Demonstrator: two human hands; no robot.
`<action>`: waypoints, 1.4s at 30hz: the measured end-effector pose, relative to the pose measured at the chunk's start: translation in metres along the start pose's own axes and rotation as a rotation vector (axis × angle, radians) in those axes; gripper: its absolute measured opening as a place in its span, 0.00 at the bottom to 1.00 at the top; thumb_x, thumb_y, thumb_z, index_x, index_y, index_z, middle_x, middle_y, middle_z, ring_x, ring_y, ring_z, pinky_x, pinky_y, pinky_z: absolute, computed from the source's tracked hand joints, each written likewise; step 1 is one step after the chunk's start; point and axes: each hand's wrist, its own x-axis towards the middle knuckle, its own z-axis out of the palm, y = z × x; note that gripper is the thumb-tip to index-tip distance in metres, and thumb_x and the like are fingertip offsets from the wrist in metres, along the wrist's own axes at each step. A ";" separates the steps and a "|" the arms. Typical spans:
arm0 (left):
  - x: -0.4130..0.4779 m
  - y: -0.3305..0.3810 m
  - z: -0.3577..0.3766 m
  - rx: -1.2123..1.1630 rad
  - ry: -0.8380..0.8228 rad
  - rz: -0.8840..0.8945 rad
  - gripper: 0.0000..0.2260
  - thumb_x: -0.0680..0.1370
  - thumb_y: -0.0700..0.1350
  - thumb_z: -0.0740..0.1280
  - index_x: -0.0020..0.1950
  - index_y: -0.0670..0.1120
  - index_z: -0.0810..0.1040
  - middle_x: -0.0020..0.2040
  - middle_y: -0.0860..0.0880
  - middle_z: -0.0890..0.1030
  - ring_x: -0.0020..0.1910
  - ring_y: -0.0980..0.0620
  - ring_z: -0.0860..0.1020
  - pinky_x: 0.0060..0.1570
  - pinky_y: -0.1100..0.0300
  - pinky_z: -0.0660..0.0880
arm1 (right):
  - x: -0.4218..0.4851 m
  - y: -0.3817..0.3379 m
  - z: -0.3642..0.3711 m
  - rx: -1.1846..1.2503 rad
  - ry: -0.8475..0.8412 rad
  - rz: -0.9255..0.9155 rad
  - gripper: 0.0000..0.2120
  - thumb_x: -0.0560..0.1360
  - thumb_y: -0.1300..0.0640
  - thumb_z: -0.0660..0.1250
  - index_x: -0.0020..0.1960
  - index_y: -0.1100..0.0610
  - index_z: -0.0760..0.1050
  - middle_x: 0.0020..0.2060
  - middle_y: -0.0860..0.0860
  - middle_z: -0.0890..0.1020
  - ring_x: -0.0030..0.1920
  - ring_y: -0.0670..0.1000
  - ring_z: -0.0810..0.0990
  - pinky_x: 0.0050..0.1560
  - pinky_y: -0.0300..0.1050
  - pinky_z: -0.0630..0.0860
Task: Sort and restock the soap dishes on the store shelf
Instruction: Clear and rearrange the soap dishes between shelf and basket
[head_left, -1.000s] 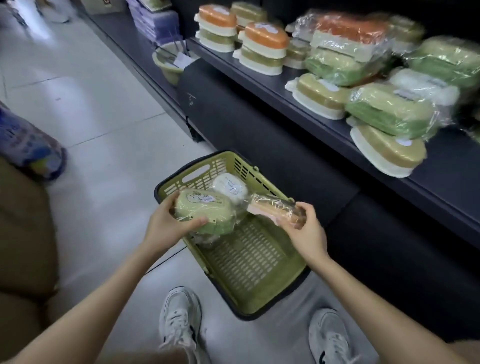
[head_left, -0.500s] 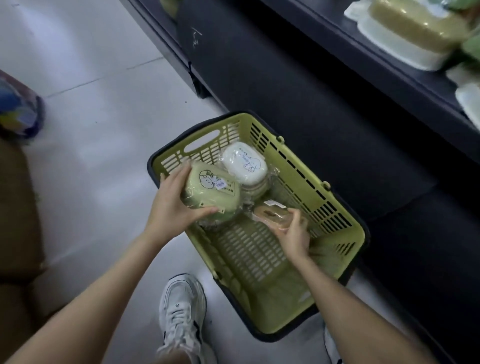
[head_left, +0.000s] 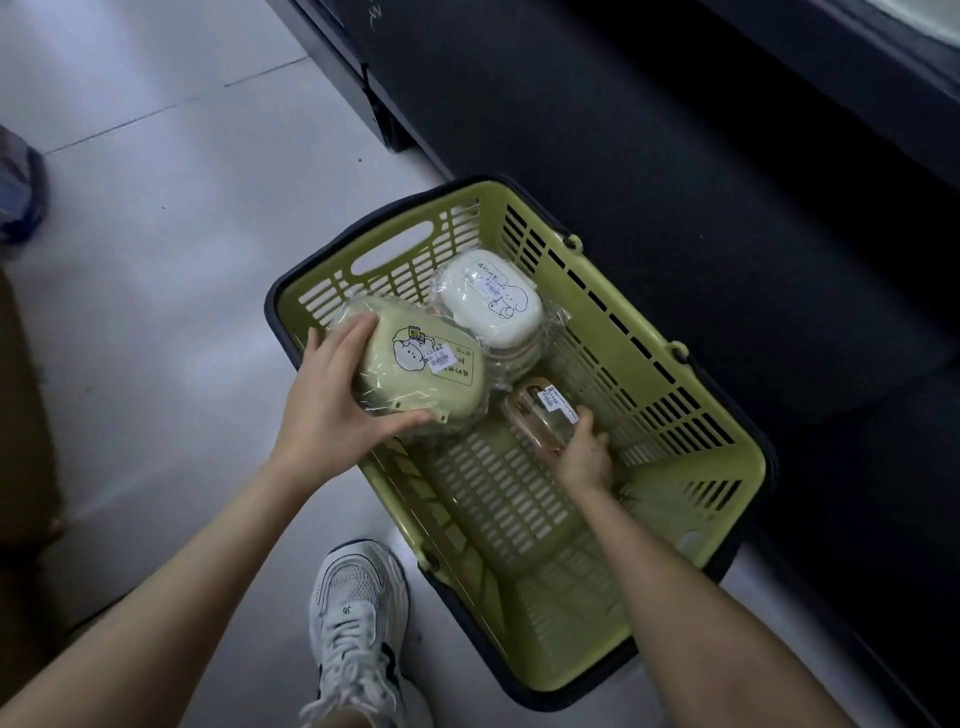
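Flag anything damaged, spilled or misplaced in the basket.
Nothing stands out: the green dish in the left hand, the white dish in the basket and the small packet in the right hand all look intact.

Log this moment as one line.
left hand: grips green soap dish | right hand: grips orange soap dish in basket | white soap dish: in basket

Both bare arms reach forward and down.
Left hand (head_left: 337, 400) grips the green soap dish (head_left: 431, 384); right hand (head_left: 584, 454) curls round the small wrapped soap dish (head_left: 537, 415).
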 end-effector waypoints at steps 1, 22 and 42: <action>0.000 -0.001 0.000 -0.006 -0.004 0.001 0.52 0.62 0.77 0.63 0.74 0.42 0.63 0.72 0.45 0.69 0.70 0.58 0.61 0.75 0.46 0.49 | 0.004 0.000 -0.003 0.020 -0.035 -0.016 0.38 0.75 0.53 0.71 0.76 0.50 0.53 0.68 0.63 0.66 0.61 0.63 0.75 0.48 0.48 0.72; -0.007 0.047 0.014 -0.127 -0.270 0.131 0.53 0.59 0.76 0.65 0.76 0.46 0.62 0.74 0.51 0.64 0.73 0.55 0.60 0.75 0.46 0.52 | -0.096 -0.024 -0.080 0.194 -0.120 -0.628 0.46 0.64 0.42 0.77 0.74 0.36 0.54 0.68 0.48 0.63 0.67 0.50 0.66 0.65 0.53 0.71; 0.059 0.006 0.032 0.364 -0.259 -0.185 0.28 0.75 0.56 0.68 0.73 0.51 0.67 0.76 0.44 0.58 0.76 0.39 0.50 0.72 0.39 0.48 | -0.019 -0.016 -0.042 -0.553 0.062 -0.197 0.43 0.70 0.31 0.65 0.75 0.51 0.54 0.67 0.61 0.61 0.56 0.55 0.73 0.38 0.42 0.72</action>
